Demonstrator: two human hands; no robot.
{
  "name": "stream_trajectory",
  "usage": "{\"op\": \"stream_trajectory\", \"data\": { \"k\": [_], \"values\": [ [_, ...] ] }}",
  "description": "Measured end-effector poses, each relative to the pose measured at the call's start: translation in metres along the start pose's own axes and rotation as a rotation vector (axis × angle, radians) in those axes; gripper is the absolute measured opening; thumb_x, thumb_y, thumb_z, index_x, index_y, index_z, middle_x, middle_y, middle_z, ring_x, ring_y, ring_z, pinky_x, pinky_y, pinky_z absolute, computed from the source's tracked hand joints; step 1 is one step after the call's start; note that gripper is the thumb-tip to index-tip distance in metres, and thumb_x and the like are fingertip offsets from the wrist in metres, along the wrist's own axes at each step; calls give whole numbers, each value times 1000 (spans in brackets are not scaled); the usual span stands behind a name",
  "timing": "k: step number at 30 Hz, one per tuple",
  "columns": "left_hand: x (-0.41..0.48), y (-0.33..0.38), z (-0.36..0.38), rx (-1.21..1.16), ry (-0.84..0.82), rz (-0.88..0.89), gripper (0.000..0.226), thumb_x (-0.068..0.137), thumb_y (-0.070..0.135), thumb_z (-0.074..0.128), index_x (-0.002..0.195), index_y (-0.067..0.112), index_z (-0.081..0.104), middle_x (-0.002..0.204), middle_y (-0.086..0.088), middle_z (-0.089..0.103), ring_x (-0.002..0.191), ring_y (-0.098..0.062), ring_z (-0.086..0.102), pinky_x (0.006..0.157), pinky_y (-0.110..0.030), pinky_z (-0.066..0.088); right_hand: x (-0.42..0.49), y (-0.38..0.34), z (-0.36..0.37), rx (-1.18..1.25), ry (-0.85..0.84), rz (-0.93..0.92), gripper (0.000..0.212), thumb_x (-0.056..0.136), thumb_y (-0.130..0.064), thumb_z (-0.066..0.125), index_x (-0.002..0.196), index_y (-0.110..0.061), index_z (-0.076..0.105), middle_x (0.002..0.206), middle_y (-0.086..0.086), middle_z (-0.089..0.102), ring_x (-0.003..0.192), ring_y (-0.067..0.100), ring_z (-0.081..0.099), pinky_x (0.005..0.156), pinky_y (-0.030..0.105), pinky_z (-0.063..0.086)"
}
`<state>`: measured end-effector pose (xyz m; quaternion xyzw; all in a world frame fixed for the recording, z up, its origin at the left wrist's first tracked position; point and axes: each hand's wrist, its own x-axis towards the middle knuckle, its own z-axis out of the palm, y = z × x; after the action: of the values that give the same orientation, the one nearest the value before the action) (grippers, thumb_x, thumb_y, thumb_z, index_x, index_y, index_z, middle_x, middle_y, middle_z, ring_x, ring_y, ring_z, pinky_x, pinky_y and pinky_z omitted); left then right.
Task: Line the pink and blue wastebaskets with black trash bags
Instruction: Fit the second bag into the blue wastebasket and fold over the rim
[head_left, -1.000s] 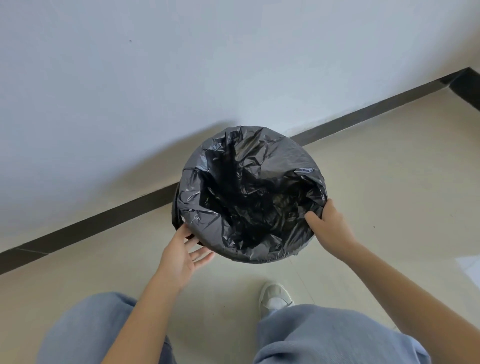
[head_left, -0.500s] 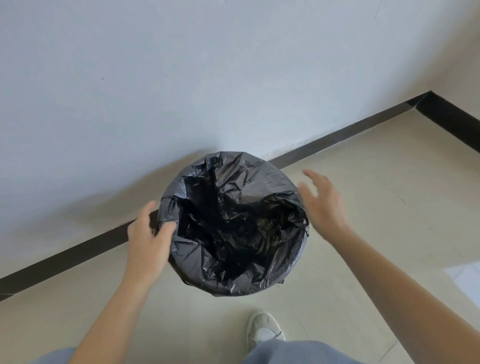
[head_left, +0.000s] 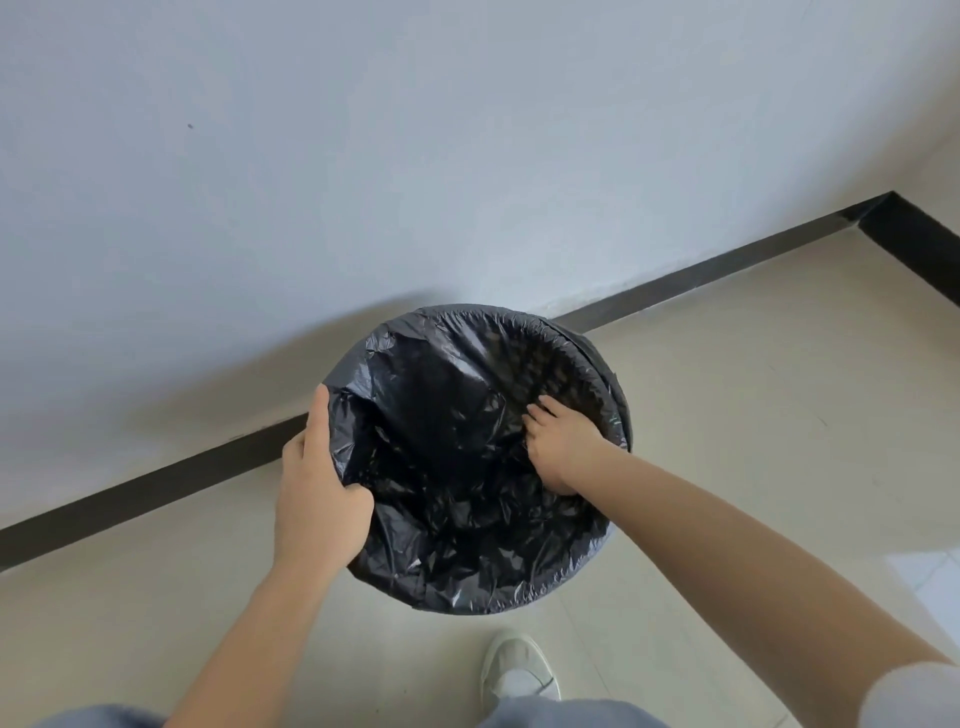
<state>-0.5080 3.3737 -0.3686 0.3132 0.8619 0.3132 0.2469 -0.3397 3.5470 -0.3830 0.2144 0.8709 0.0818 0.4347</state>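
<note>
A round wastebasket stands on the floor against the wall, fully covered by a crinkled black trash bag (head_left: 447, 467) folded over its rim; the basket's own colour is hidden. My left hand (head_left: 317, 493) grips the bag-covered rim on the left side, thumb inside. My right hand (head_left: 558, 441) reaches down inside the basket on the right, fingers spread and pressing the bag against the inner wall. No second wastebasket is in view.
A white wall with a black baseboard (head_left: 701, 275) runs behind the basket, meeting a corner at the far right. Beige tiled floor (head_left: 753, 441) surrounds it. My white shoe (head_left: 517, 670) and blue trouser legs are just below the basket.
My left hand has shifted onto the rim and gripped it. My right hand moved from outside the basket's right side down into the bag. The bag now lies flatter inside.
</note>
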Motion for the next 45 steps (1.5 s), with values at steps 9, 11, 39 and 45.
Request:
{"op": "stream_trajectory", "data": {
  "k": [9, 11, 39, 45],
  "values": [
    [0, 1, 3, -24, 20, -31, 100, 76, -7, 50, 145, 48, 3, 105, -7, 45, 71, -24, 51, 52, -29, 33, -27, 37, -16, 1257, 762, 395, 40, 97, -24, 37, 135, -14, 43, 140, 5, 48, 132, 25, 40, 109, 40, 32],
    [-1, 2, 3, -30, 28, -30, 99, 75, -7, 50, 145, 48, 5, 100, -7, 46, 71, -26, 51, 53, -31, 34, -25, 46, -9, 1629, 540, 436, 44, 97, -40, 33, 126, -11, 49, 132, 8, 53, 124, 27, 47, 103, 42, 36],
    [-6, 7, 5, -273, 93, -125, 95, 72, -13, 46, 143, 44, 18, 100, 8, 63, 74, -27, 57, 59, -30, 42, 1, 36, -25, 633, 591, 267, 78, 83, -19, 58, 145, -42, 16, 159, 4, -2, 143, 32, 12, 106, 53, 33],
    [-20, 1, -11, -474, 63, -155, 95, 81, 19, 66, 146, 36, 0, 142, -4, 38, 124, -18, 46, 104, -40, 39, -83, 11, -1, 1294, 700, 484, 75, 87, -29, 58, 147, -25, 14, 150, 4, 30, 134, 28, 32, 108, 49, 33]
  ]
}}
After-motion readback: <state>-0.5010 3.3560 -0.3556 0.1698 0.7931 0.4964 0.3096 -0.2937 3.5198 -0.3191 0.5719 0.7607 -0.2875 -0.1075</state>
